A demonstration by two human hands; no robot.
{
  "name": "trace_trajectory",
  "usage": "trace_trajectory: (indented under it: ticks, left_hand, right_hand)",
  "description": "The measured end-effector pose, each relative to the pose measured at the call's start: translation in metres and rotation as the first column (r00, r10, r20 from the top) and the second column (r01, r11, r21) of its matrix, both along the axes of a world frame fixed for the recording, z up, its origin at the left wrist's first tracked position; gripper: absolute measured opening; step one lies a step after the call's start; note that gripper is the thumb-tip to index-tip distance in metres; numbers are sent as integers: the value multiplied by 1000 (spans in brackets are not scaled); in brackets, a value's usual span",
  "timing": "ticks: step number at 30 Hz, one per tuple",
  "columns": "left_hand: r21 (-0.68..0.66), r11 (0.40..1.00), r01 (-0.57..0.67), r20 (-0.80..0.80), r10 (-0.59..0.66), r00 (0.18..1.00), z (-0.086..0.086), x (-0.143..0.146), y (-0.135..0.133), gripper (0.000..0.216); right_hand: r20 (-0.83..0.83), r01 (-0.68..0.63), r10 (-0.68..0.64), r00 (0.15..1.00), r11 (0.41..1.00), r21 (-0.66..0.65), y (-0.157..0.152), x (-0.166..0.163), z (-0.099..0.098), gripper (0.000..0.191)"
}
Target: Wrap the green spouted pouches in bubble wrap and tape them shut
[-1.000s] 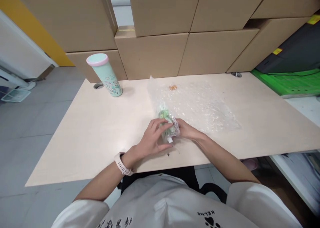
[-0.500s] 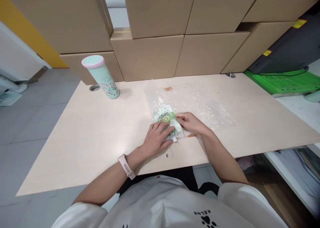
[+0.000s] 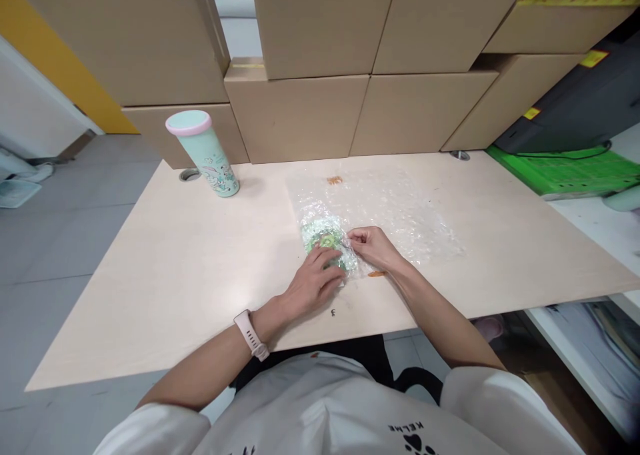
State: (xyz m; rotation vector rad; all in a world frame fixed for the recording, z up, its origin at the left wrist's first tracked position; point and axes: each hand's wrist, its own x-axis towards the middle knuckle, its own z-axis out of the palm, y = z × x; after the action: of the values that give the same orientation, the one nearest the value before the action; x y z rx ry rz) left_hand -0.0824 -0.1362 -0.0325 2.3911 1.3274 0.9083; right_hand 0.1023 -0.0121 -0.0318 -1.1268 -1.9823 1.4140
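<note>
A small green and white packet with a kiwi picture (image 3: 327,240) lies on the table under a clear layer of bubble wrap. My left hand (image 3: 316,274) rests on its near part, fingers outstretched and slightly apart, hiding some of it. At the packet's right edge, my right hand (image 3: 369,245) pinches the bubble wrap between thumb and fingers. The rest of the bubble wrap sheet (image 3: 395,205) spreads flat across the table, behind and to the right of the packet.
A mint tumbler with a pink rim (image 3: 213,158) stands at the back left of the pale table (image 3: 165,268). Cardboard boxes (image 3: 305,118) line the back edge. To the right are a green plastic crate (image 3: 570,172) and a dark grey case (image 3: 575,102).
The packet's upper part, bare-looking and bright before, is now beneath the bubble wrap. My right hand has shifted slightly left with the wrap's edge; my left hand still lies on the packet.
</note>
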Motion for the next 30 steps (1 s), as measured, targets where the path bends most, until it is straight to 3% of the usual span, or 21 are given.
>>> trace_trajectory:
  ticks: [6,12,14,16,18,20,23,25,28,30]
  left_hand:
    - [3,997,71,-55,-71,996,-4,-2,3,19]
    - [7,996,86,-20,-86,996,-4,-1,1,17]
    - [22,999,33,75,-34,997,-2,-1,-1,23]
    - [8,990,-143,215,138,967,1,-4,-3,36]
    - [-118,938,-326,362,347,865,4,-8,-3,44]
    - [-348,861,-372,475,504,721,6,-13,0,51]
    - [-647,730,-219,560,651,513,12,-17,4,61]
    - [-739,666,-100,587,709,391,17,-17,5,61]
    - [-766,640,65,627,721,295,22,-14,5,59]
    - [-745,656,121,659,695,287,21,-12,5,59]
  right_hand:
    - [-31,172,-176,984,981,-93,-6,-5,13,44]
    - [3,52,-53,999,994,91,-8,-3,9,41]
    - [-34,63,-62,997,998,28,-7,-3,5,41]
    - [-79,81,-85,993,995,-57,-6,-4,3,41]
    - [-115,90,-103,988,989,-115,-5,-6,1,41]
    - [-145,96,-117,983,985,-146,-6,-8,0,43]
    - [-159,101,-126,979,983,-152,-6,-11,-2,44]
    - [-133,113,-131,983,985,-133,-6,-12,-3,42]
    - [-49,143,-147,988,987,-80,-7,-12,-2,35]
    - [40,186,-188,981,981,50,-9,-12,1,27]
